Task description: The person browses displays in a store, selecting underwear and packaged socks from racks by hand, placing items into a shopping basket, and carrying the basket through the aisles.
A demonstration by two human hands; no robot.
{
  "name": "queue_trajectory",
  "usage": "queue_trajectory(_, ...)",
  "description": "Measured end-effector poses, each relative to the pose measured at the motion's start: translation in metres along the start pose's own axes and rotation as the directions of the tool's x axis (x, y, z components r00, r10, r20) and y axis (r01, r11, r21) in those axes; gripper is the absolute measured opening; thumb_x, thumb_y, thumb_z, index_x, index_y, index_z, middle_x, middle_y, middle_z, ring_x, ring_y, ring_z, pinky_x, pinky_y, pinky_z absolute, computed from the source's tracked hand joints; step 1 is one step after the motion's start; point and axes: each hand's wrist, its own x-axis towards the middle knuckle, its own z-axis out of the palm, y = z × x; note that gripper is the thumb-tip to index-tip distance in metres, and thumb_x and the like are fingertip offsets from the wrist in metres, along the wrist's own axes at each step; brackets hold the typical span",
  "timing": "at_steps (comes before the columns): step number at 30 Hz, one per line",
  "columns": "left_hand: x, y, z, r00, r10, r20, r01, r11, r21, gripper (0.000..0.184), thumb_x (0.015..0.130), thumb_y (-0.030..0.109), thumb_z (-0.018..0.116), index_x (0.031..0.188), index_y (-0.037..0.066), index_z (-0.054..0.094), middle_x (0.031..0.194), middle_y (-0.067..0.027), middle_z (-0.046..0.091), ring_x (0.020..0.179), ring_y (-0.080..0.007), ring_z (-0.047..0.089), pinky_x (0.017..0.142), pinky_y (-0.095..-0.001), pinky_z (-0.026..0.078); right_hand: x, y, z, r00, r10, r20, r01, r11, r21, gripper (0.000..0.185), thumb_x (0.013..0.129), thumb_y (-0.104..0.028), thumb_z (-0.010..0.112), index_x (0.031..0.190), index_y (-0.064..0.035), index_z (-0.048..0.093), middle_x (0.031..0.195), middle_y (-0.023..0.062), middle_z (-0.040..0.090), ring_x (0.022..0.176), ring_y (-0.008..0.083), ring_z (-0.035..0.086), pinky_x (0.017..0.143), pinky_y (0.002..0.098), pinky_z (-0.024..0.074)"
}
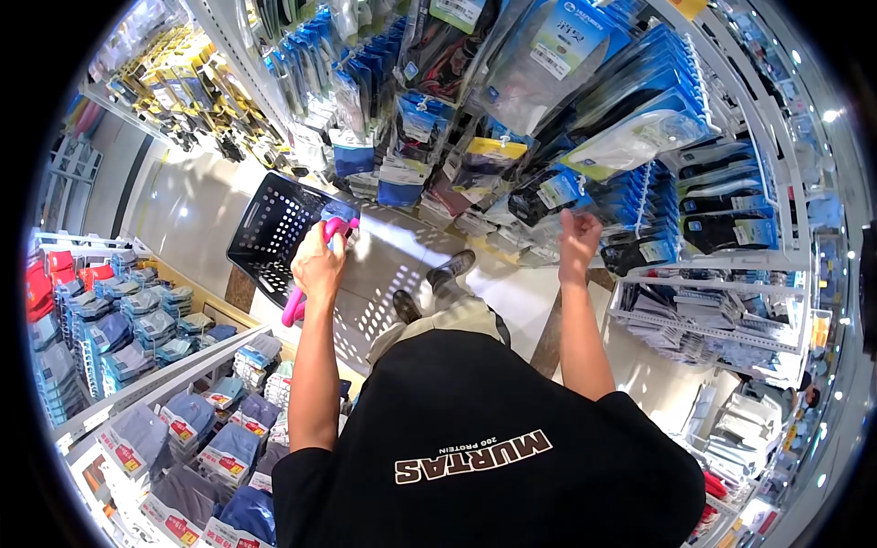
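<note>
My left hand (318,263) is closed around the pink handle (294,306) of a black shopping basket (265,228) with perforated sides. Something blue in clear wrapping (340,209) shows by the basket's far rim, close to my fingers. On the other side, my right hand (578,245) is raised in front of the hanging display, its fingers loosely bent and apart. Nearest to it is a packet of dark socks (539,196) in clear plastic with a blue label. Whether the fingertips touch that packet, I cannot tell.
Packets with blue cards (571,50) hang on hooks ahead, with yellow-topped packets (183,78) at far left. Folded packaged clothing (228,452) fills a low shelf at left. White packets (703,320) lie on a rack at right. My shoes (452,265) stand on the tiled floor.
</note>
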Motion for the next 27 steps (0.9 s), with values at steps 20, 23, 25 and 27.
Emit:
queue_trajectory(20,0.001,0.003,-0.010,0.997,-0.048,0.066,0.049,0.999,-0.020,0.033,0.092,0.031,0.064,0.116,0.009,0.066,0.104,-0.0137,0.071,0.091,-0.0322,0.070,0.080,-0.0428,0.054,-0.019,-0.054,-0.029,0.868,0.217,0.447,-0.417,0.807,0.417,0.026,0.103,-0.023,0.060,0.123,-0.0059,0.063,0.112,0.0003,0.069,0.104,0.0143,0.064,0.093,0.0320,0.0512)
queue_trajectory(23,0.000,0.002,-0.008,0.999,-0.033,0.039,0.034,0.998,-0.044,0.033,0.092,0.031,0.064,0.117,0.009,0.065,0.104,-0.0139,0.071,0.092,-0.0327,0.069,0.081,-0.0427,0.054,-0.019,-0.060,-0.040,0.805,0.266,0.531,-0.546,0.682,0.486,0.029,0.103,-0.031,0.058,0.120,-0.0073,0.065,0.114,0.0037,0.070,0.102,0.0176,0.067,0.093,0.0349,0.0526)
queue_trajectory(25,-0.001,0.003,-0.009,0.997,-0.056,0.053,0.058,0.998,-0.032,0.036,0.092,0.031,0.064,0.120,0.009,0.065,0.107,-0.0142,0.071,0.095,-0.0327,0.069,0.083,-0.0420,0.054,-0.017,-0.058,-0.049,0.732,0.384,0.562,-0.668,0.562,0.487,0.035,0.105,-0.038,0.053,0.119,-0.0089,0.066,0.109,0.0054,0.071,0.089,0.0183,0.069,0.088,0.0358,0.0540)
queue_trajectory(27,0.000,-0.001,-0.005,0.997,-0.041,0.060,0.042,0.999,-0.019,0.037,0.091,0.032,0.064,0.121,0.010,0.066,0.110,-0.0144,0.072,0.096,-0.0329,0.070,0.084,-0.0417,0.054,-0.008,-0.035,-0.056,0.604,0.206,0.770,-0.784,0.330,0.527,0.039,0.104,-0.038,0.054,0.124,-0.0060,0.063,0.086,0.0040,0.063,0.071,0.0170,0.060,0.063,0.0315,0.0477)
